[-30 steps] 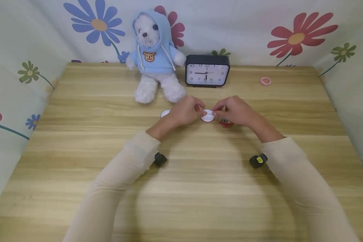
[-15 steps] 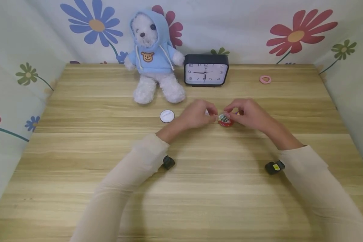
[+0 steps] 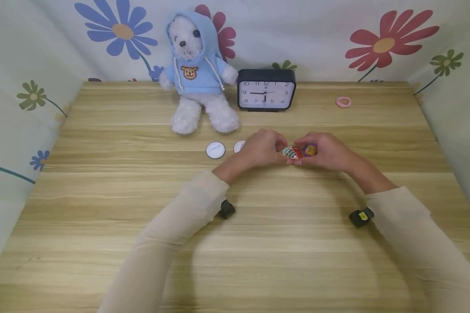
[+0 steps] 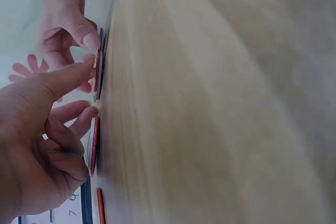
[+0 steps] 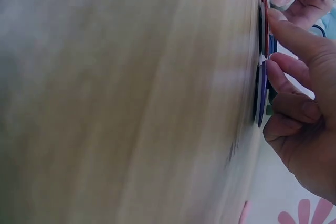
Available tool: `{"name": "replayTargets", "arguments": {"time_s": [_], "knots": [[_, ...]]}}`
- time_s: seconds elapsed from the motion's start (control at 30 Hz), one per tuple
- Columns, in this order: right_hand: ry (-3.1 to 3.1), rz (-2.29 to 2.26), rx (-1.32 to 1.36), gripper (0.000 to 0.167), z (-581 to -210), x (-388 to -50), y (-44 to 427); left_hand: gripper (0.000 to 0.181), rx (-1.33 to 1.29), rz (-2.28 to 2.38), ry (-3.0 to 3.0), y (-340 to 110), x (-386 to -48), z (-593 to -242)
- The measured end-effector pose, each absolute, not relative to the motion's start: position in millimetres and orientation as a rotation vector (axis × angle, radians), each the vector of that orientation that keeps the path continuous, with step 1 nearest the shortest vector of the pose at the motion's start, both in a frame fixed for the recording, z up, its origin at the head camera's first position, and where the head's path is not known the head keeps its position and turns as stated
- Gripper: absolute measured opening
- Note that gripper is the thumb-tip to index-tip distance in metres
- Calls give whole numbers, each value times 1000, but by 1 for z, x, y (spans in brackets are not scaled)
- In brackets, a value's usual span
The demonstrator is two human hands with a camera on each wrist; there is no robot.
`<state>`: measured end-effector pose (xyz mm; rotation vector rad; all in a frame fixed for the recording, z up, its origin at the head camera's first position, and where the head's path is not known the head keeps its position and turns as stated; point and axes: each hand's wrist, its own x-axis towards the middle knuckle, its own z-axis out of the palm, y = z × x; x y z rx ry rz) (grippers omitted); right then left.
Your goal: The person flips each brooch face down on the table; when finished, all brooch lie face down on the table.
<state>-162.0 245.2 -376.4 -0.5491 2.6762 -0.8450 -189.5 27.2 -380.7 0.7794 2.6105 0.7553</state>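
A round pin badge, red with a green and white picture, lies flat on the table between my hands. My left hand pinches its left side with thumb and fingertips. On the opposite side, my right hand has its thumb and fingers at the rim. A purple-rimmed badge with a yellow figure sits within the curve of the right hand, partly covered; the right wrist view shows that purple badge edge-on beside the fingers. Left of the left hand, a white-backed badge is partly hidden behind it.
Another white-backed badge lies farther left. Behind stand a plush bear in a blue hoodie and a black alarm clock. A pink ring rests at the back right. Flowered cloth hangs around the wooden table.
Both hands have moved right from a white-backed badge to the red one. That white-backed badge is now left of my left hand, and the purple badge shows beneath my right.
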Motion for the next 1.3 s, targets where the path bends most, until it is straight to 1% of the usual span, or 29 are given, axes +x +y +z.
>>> {"name": "replayTargets", "arguments": {"time_s": [0.17,0.27,0.53,0.8,1.3], "knots": [[2701,-771,-611,45,-382,-166,246,30,820,722,2597,31,-192,-383],[2703,-770,-616,44,-384,-167,247,25,859,709,2589,32,-193,-384],[2697,-815,-596,40,-383,-168,245,31,860,738,2586,33,-192,-383],[2691,-835,-546,36,-383,-169,246,29,876,738,2584,35,-193,-380],[2728,-882,-615,32,-385,-167,245,32,861,733,2600,35,-193,-381]]}}
